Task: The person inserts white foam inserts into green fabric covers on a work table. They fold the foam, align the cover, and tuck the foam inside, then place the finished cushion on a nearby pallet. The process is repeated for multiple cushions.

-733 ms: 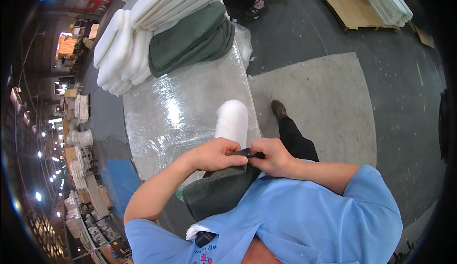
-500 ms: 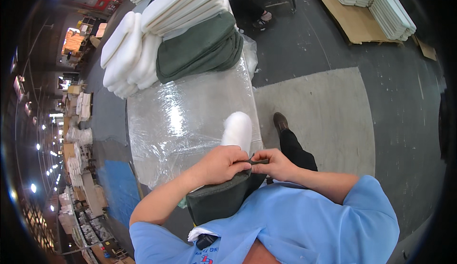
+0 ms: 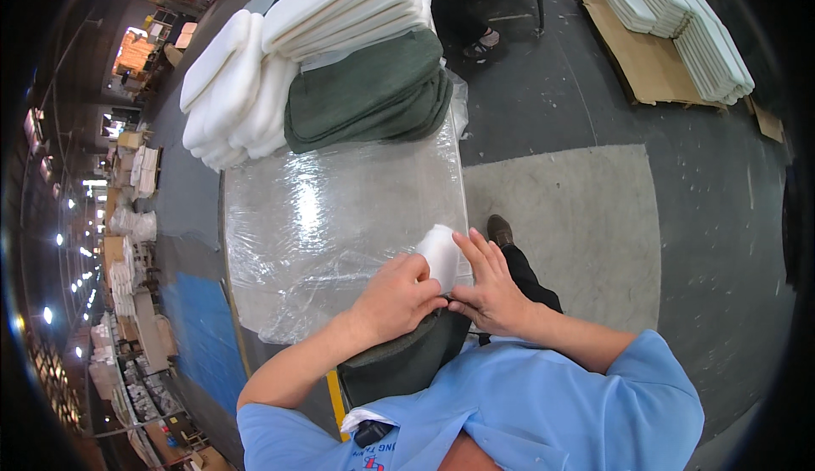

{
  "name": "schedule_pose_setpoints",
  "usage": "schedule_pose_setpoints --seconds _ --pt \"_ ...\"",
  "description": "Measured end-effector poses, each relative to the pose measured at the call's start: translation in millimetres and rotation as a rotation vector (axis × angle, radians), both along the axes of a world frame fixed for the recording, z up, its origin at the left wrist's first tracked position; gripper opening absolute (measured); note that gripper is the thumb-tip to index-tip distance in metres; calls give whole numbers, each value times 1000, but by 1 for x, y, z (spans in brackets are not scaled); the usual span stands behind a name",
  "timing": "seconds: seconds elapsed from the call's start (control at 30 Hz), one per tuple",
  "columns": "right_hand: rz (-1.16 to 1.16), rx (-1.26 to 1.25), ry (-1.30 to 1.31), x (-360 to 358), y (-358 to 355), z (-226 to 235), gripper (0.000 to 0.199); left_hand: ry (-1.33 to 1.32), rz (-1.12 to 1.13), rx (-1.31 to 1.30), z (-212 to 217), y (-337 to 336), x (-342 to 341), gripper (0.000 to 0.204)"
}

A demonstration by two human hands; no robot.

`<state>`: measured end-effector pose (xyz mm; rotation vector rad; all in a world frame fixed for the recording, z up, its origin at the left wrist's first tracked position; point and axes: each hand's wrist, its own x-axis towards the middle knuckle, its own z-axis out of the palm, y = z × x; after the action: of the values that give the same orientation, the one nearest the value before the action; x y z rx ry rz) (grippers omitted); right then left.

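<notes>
A dark green cushion cover (image 3: 399,365) rests against my body. White padding (image 3: 441,254) sticks out of its far end, over the near edge of the plastic-covered table (image 3: 365,195). My left hand (image 3: 395,297) is closed on the cover's rim with thumb and fingers pinched. My right hand (image 3: 492,288) has its fingers stretched out along the right side of the padding, and its thumb lies at the cover's rim near my left fingers. How deep the padding sits in the cover is hidden.
Dark green covers (image 3: 369,93) lie stacked at the table's far end, beside white pads (image 3: 225,97) and a taller white stack (image 3: 348,8). More white pads (image 3: 692,33) lie on cardboard (image 3: 654,76) at the far right. Someone's foot (image 3: 482,44) shows beyond the table.
My right hand has let go of the cover's rim and spread its fingers against the padding. Less padding shows beyond the cover. My left hand still pinches the rim.
</notes>
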<state>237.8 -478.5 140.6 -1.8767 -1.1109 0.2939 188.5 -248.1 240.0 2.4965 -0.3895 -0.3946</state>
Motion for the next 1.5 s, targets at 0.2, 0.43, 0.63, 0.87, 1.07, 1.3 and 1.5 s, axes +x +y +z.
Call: schedule_pose_setpoints --seconds 0.2,0.43,0.63,0.87,1.07,1.3,1.5 --pt "243 56 144 44 24 -20 21 93 129 -61 -16 15 17 18" --pt "254 70 288 71 40 -28 22 -119 160 -162 -34 27 48 16" --pt "162 -18 500 98 61 -40 23 250 499 -417 -67 43 58 18" --pt "59 -51 879 117 74 -70 27 549 685 -705 -133 60 72 33" --pt "-47 31 1211 98 80 -126 32 740 744 -695 -183 61 75 36" --pt "-93 -272 1259 87 67 -143 39 598 796 -738 -235 42 61 42" --pt "-370 -251 1349 92 33 -135 38 662 615 -552 -212 19 106 45"
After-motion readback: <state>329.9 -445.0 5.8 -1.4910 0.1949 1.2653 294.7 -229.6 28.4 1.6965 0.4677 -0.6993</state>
